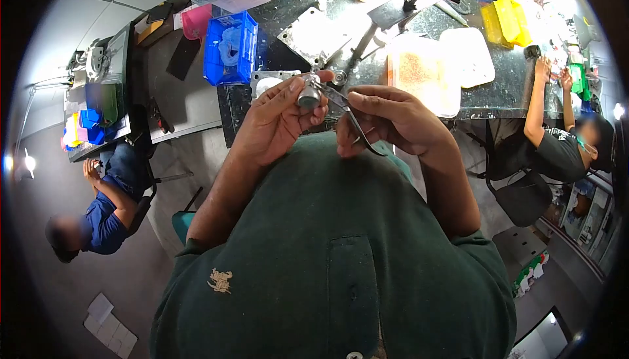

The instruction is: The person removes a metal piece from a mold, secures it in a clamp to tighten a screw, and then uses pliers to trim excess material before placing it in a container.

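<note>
In front of my chest, my left hand (278, 113) is closed around a small round metal part (308, 95) with a greyish-green face. My right hand (396, 118) grips a slim metal hand tool (357, 126) with curved handles, like pliers or tweezers. The tool's narrow end reaches up and left to the top of the metal part; whether it touches is too small to tell. Both hands are at the near edge of the dark worktable (282, 51).
A blue bin (231, 47) stands left on the table, near metal plates (314, 34). Right of centre are a tray of brownish material (422, 70) and a white lid (466, 54). One seated person (105, 228) is left, another (557, 152) right.
</note>
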The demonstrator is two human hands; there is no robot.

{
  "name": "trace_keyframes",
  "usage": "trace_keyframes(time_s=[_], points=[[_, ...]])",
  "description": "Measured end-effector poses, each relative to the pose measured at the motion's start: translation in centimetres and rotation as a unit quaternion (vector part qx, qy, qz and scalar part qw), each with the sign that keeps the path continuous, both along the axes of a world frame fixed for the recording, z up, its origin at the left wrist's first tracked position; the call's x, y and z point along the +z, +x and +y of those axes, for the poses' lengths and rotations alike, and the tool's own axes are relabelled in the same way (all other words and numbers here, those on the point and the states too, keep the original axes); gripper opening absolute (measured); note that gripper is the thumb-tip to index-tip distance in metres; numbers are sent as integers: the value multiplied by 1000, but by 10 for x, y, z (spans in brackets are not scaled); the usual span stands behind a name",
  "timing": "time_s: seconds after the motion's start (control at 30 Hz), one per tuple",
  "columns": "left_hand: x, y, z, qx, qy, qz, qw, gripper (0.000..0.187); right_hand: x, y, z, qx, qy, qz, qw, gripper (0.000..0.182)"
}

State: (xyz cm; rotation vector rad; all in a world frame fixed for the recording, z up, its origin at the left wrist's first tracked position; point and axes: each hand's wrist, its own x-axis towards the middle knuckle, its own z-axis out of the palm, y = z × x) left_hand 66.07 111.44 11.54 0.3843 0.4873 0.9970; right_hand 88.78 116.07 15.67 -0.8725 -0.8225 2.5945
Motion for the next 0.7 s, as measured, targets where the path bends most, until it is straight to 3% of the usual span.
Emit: trace_keyframes(time_s=[0.07, 0.1, 0.13, 0.17, 0.2, 0.27, 0.3, 0.43, 0.53, 0.6, 0.7], points=[[-2, 4, 2, 37, -42, -14, 998, 37, -11, 5, 0, -6, 142, -77, 987, 41], [-1, 5, 3, 37, -42, -14, 998, 37, -14, 4, -2, -6, 142, -77, 987, 41], [-1, 7, 4, 65, -58, 3, 996, 36, -17, 1, -5, -45, 274, -197, 940, 41], [-1, 9, 5, 93, -76, 19, 993, 35, -19, -2, -8, -82, 394, -310, 861, 42], [-2, 12, 7, 91, -77, 19, 993, 35, -21, -7, -10, -84, 392, -312, 861, 42], [-3, 18, 11, 100, -74, 32, 992, 31, -22, -18, -12, -243, 556, -263, 750, 42], [-4, 21, 14, 99, -76, 32, 992, 31, -22, -21, -9, -260, 609, -264, 701, 40], [-8, 41, 33, 58, -57, 45, 996, 27, -31, -14, -2, -292, 633, -278, 661, 38], [-21, 62, 49, 44, -47, 52, 997, 27, -34, 5, -1, -305, 594, -312, 676, 35], [-28, 78, 61, 3, -24, 91, 996, 29, -38, 25, 1, -319, 510, -338, 724, 30], [-42, 101, 74, -54, -17, 131, 990, 29, -53, 52, 3, -322, 480, -365, 730, 28]])
